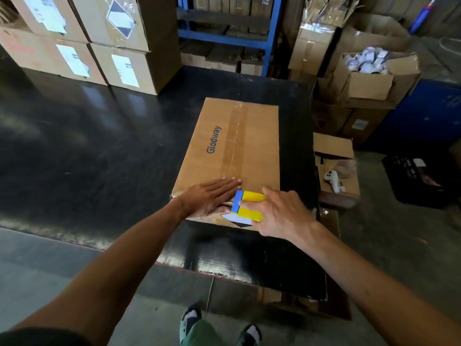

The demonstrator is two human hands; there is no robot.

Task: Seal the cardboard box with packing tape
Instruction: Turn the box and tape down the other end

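A closed cardboard box (259,146) printed "Glodway" lies on a black table (99,151) near its right end. A strip of clear packing tape (235,136) runs along the box's centre seam. My left hand (212,196) lies flat, fingers together, on the near end of the lid, left of the seam. My right hand (282,213) grips a yellow and blue tape dispenser (248,204) at the box's near edge, over the seam. A white and dark label (237,219) shows on the box's near face below the dispenser.
Stacked labelled cartons (82,46) stand at the table's far left. Blue shelving (224,33) is behind. Right of the table are open cartons, one holding white rolls (366,61), one bearing a white controller (333,181). A black crate (411,181) sits on the floor. My feet (219,328) are below.
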